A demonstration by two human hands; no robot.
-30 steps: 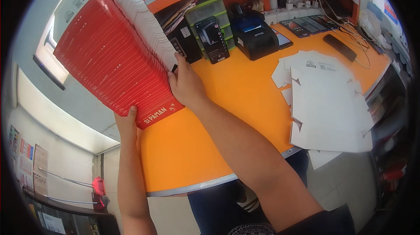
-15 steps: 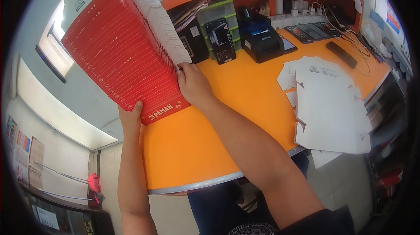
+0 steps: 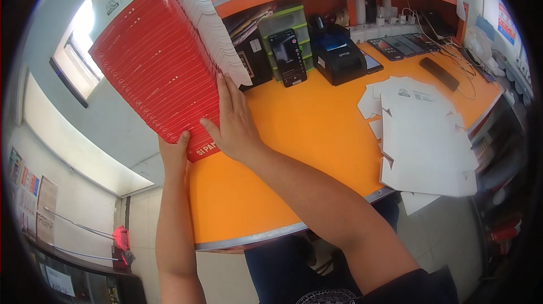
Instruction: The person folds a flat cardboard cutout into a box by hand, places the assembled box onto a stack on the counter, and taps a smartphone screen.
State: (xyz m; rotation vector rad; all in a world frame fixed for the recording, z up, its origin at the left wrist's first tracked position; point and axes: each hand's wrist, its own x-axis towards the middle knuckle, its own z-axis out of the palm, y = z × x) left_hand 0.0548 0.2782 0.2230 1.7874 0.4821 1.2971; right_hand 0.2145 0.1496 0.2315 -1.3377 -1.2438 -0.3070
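A thick stack of red flat cardboard box blanks [image 3: 158, 61] stands tilted over the left of the orange table, its sheets fanned in steps. White lettering ending in "SI PA…" shows low on the front blank, partly covered by my right hand. My left hand [image 3: 174, 150] grips the stack's lower left edge, thumb on the red face, other fingers hidden behind. Against the lower right side lies my right hand [image 3: 236, 122], open, its fingers stretched up along the edge and the thumb apart on the red face. White flaps [image 3: 212, 27] stick out on the right.
More white box blanks [image 3: 424, 140] lie in a loose pile on the right, overhanging the orange table's [image 3: 294, 179] front edge. Behind are a propped phone [image 3: 287, 58], a black printer [image 3: 342, 61], green-framed drawers [image 3: 283, 18], several phones and cables. A dark phone [image 3: 439, 73] lies nearer.
My right hand has gone from pinching the stack's right edge to lying with stretched fingers against its side, covering part of the lettering. The view has shifted slightly.
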